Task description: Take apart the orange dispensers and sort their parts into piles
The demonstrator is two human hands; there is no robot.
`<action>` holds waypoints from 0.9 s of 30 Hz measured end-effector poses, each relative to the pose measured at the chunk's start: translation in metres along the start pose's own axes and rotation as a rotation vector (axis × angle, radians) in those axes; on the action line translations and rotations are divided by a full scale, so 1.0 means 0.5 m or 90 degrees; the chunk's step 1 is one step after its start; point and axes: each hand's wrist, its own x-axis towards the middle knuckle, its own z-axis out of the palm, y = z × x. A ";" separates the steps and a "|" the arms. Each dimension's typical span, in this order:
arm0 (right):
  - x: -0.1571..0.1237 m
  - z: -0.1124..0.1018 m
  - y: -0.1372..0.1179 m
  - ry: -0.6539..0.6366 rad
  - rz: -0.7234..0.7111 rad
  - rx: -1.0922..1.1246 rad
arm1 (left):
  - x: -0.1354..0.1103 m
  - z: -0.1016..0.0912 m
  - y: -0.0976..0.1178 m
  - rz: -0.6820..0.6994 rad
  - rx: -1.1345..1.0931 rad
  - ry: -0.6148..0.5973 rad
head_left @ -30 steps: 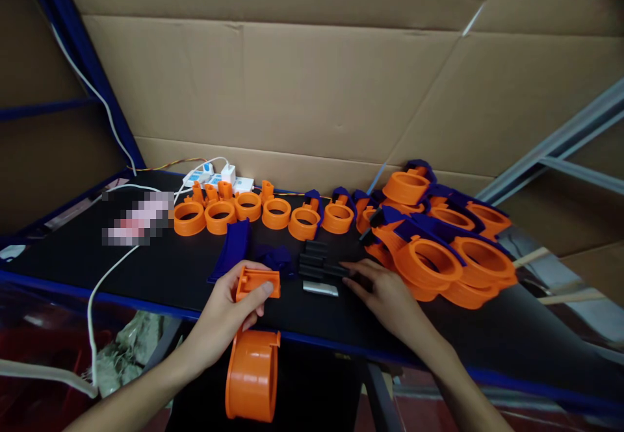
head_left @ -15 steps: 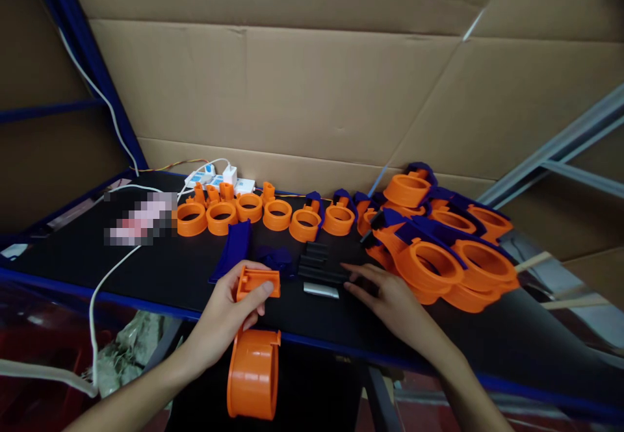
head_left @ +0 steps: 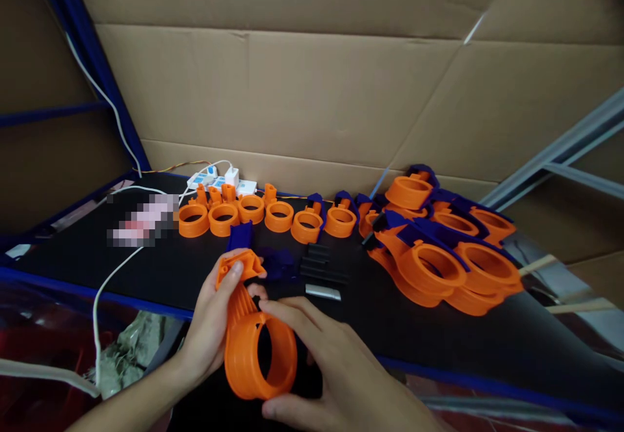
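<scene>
My left hand [head_left: 209, 315] grips an orange plastic tape dispenser [head_left: 238, 360] by its upper end, thumb pressed on top. The dispenser's large ring hangs down and faces to the right, over the front edge of the table. Around that ring curves my right hand [head_left: 336, 367], its fingers at the upper rim and the thumb by the lower rim. Beyond the hands lie dark blue plastic parts [head_left: 277, 263], partly hidden on the left by the dispenser. Beside them are several black strips [head_left: 322, 268] and a silvery metal piece [head_left: 322, 292].
Several orange dispenser bodies [head_left: 223, 219] stand in a row at the back. A pile of orange and blue dispensers [head_left: 433, 269] fills the right side. A white power strip [head_left: 246, 187] with cables lies behind the row, against a cardboard wall [head_left: 302, 94].
My right hand has left the black strips and come left and down to the dispenser's ring. My left hand has shifted left and turned the dispenser so its ring opening shows.
</scene>
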 end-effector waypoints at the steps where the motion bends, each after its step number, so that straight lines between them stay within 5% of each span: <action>1: 0.014 -0.008 0.000 0.010 -0.005 0.006 | 0.004 -0.004 0.002 0.019 0.000 0.002; 8: 0.184 -0.129 0.096 0.235 0.014 -0.164 | 0.038 -0.029 0.009 0.282 0.059 0.016; 11: 0.287 -0.156 0.153 0.195 0.032 -0.204 | 0.041 -0.038 0.006 0.324 0.120 0.022; 16: 0.406 -0.137 0.181 0.109 0.073 -0.275 | 0.043 -0.055 0.000 0.318 0.176 0.026; 21: 0.436 -0.131 0.189 0.094 0.071 -0.293 | 0.040 -0.063 -0.001 0.301 0.206 0.014; 27: 0.385 -0.188 0.249 0.078 0.146 -0.328 | 0.034 -0.064 -0.002 0.286 0.237 0.002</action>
